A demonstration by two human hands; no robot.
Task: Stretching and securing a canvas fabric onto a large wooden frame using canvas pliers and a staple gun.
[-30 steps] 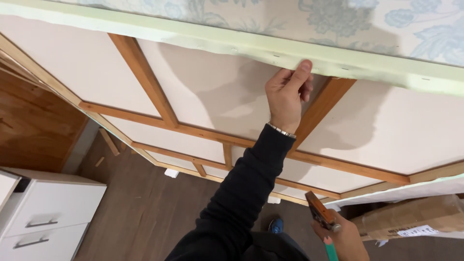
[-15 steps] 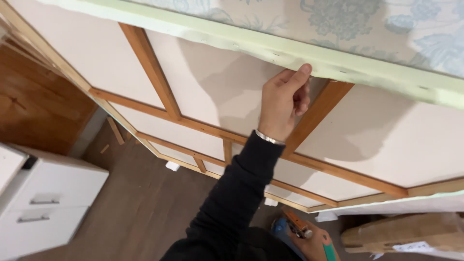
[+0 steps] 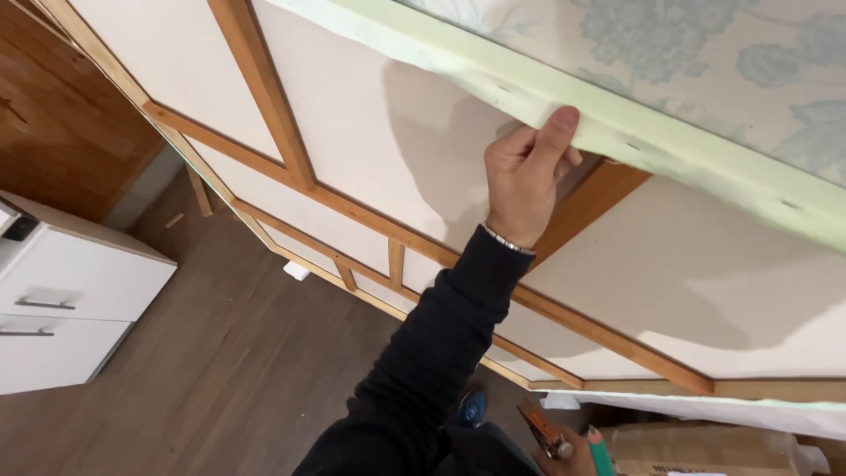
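Evidently, the fabric edge (image 3: 670, 132) was being pulled taut over the wooden frame (image 3: 608, 189), pinched closed by the left hand (image 3: 524, 176). Below, pliers (image 3: 542, 432) were gripped by the right hand (image 3: 573, 454). Fastening seemingly demanded steady tension.

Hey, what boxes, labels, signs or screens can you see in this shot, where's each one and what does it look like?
Cardboard box: bottom right, on the floor below the wooden frame, long and brown, lying flat, partly cut off by the picture's edge.
Pale label or wrap on the box's right end: whitish, too cut off to tell which.
No signs or screens in view.
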